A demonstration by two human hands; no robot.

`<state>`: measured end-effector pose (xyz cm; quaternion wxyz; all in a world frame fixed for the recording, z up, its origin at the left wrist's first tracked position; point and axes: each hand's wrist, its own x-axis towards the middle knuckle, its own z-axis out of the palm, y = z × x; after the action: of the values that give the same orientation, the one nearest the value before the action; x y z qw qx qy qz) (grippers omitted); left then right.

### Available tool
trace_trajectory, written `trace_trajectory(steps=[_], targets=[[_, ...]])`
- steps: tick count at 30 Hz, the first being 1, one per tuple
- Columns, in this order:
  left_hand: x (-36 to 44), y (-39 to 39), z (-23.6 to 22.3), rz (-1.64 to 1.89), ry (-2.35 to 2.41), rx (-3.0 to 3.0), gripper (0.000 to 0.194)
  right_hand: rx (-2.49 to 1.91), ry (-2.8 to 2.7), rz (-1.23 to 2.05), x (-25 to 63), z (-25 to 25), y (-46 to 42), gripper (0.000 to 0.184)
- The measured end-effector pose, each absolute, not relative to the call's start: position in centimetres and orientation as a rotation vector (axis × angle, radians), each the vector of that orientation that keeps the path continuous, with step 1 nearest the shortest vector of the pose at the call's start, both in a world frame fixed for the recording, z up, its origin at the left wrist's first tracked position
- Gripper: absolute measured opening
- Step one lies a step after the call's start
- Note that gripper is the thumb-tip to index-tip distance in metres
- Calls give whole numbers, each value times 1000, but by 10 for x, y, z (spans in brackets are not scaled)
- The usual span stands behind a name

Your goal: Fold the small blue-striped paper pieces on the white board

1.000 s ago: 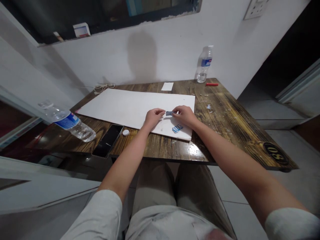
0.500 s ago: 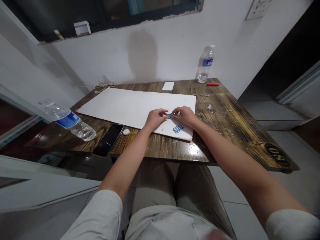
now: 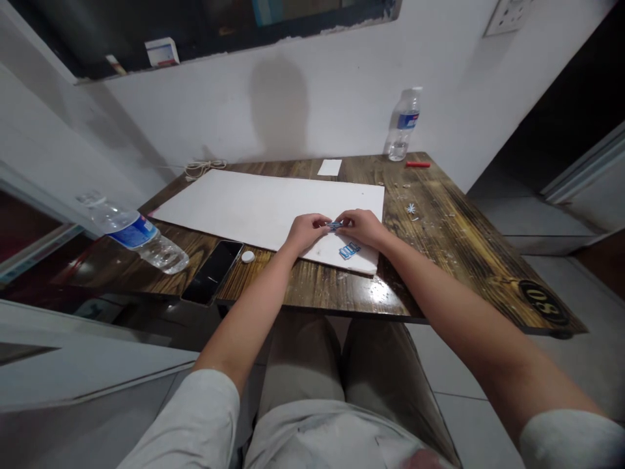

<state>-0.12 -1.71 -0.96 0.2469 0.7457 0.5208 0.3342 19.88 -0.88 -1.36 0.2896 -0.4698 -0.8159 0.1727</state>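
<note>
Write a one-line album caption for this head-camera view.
Left hand and right hand pinch a small blue piece above a white board on a wooden table.

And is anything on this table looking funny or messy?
Yes: the water bottle lies on its side with its neck poking past the edge of the table, and little pale scraps are scattered on the wood.

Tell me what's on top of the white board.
A loose blue cutout lies near its front edge; another blue cutout sits between the left hand and right hand. Anything beneath the hands is hidden.
</note>
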Motion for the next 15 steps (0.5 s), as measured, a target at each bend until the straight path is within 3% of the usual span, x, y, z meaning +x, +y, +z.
trace_trajectory(steps=[8, 15], targets=[[-3, -15, -13, 884, 1450, 2093, 27, -1299, -2133, 542, 198, -12, -10, 21], [-4, -12, -15, 895, 1529, 2131, 15, -1326, -2078, 572, 199, -10, -9, 18]])
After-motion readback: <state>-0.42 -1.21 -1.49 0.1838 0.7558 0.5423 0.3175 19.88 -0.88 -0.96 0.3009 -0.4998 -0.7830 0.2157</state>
